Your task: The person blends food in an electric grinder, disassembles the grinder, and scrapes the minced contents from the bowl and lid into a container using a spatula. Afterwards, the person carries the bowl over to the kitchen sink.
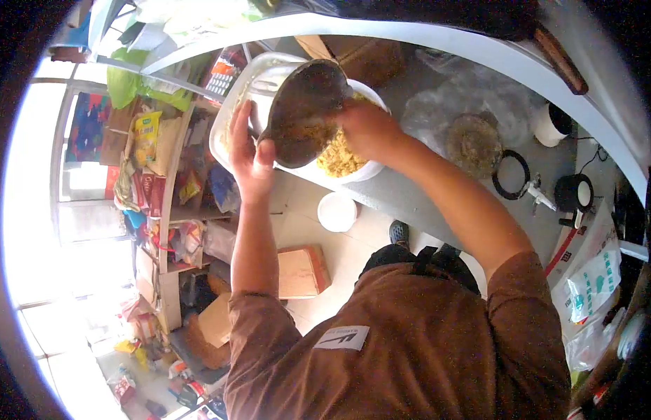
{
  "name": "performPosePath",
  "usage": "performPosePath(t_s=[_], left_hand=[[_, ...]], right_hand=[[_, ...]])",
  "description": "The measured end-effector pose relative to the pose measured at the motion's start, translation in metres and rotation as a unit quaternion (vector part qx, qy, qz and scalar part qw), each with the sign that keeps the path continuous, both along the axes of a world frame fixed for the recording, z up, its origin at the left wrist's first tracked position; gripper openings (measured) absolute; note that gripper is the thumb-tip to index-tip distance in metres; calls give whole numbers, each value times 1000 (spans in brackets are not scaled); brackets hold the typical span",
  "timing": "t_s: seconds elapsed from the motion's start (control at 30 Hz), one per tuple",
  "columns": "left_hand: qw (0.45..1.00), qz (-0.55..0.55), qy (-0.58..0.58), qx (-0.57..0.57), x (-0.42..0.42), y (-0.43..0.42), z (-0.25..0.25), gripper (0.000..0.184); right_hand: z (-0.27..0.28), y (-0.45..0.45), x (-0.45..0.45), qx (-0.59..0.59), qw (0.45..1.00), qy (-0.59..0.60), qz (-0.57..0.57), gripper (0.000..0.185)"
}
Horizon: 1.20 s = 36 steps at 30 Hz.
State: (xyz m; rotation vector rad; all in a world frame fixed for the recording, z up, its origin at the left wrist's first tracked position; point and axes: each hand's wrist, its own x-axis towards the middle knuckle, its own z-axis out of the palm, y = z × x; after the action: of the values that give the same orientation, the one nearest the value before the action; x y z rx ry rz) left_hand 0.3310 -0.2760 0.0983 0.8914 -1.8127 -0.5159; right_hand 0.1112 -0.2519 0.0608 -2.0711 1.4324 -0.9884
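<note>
In view, 2 hands, 1 dark pot (304, 105), 1 white bowl (373, 170) of yellow crumbly food (341, 158), 1 white tub (221, 134). Tipped over the bowl, near the front edge of the tabletop (404, 200); gripped at the rim between thumb and fingers of the left hand (254, 166). At the pot's mouth, the right hand (369, 131); fingers hidden, so cannot tell if spread or pressed together. To the right, open room toward 1 black ring (496, 175).

The left hand (253, 162) holds a dark bowl (297, 101) tilted over yellow food (339, 159), the right hand (371, 131) at the bowl's edge.
</note>
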Motion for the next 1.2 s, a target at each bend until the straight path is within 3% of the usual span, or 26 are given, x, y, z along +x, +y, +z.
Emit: performPosePath(t_s=[0.07, 0.13, 0.27, 0.33, 0.37, 0.4, 0.47, 0.53, 0.6, 0.67, 0.73, 0.8, 0.87, 1.07, 1.13, 1.2], left_hand=[[1000, -11, 9, 8, 3, -3, -3, 95], [1000, -11, 20, 17, 6, -2, -7, 96], [1000, -10, 26, 4, 4, -1, -12, 95], [1000, -5, 23, 0, 2, 0, -12, 94], [1000, 3, 16, -6, 0, 1, -10, 94], [1000, 9, 8, -11, -1, 2, -9, 94], [1000, 17, 23, 0, 0, 3, -11, 92], [999, 30, 40, 13, 1, 4, -12, 91], [999, 37, -2, -17, 0, 6, -10, 89], [998, 54, -9, -26, -4, 9, -6, 90], [998, 48, -5, -25, 2, 7, -8, 89], [997, 59, -41, -34, 6, 9, -5, 88], [996, 68, -39, -30, 1, 13, -3, 86], [995, 56, -56, -63, 3, 9, -2, 87], [993, 74, -65, -62, 2, 10, -1, 89], [994, 69, -51, -66, 2, 9, -2, 89]], right_hand=[[-1, 3, -3, 20, 996, 64, 57, 35], [13, 13, -7, -57, 997, -43, 6, 33], [10, 42, 25, 1, 983, -178, 34, 28], [2, 50, 44, -35, 979, -193, 51, 32], [-7, 46, 45, -62, 995, -79, 27, 40], [-7, 42, 44, -63, 994, -80, 24, 40], [-8, 33, 40, 31, 997, 66, -37, 46], [-3, 35, 45, 13, 998, 61, -33, 45], [-8, 42, 59, -80, 995, -55, 18, 47], [-12, 41, 56, -72, 996, -38, 30, 46], [-23, 32, 47, -9, 996, 71, -43, 44], [-21, 41, 40, -8, 999, 22, -47, 41], [-17, 49, 41, -78, 996, -36, 31, 42], [-19, 27, 13, -64, 995, 34, -73, 38], [-19, 12, -1, -177, 978, -61, -97, 43], [-28, 2, -7, -150, 979, -53, -124, 41]])
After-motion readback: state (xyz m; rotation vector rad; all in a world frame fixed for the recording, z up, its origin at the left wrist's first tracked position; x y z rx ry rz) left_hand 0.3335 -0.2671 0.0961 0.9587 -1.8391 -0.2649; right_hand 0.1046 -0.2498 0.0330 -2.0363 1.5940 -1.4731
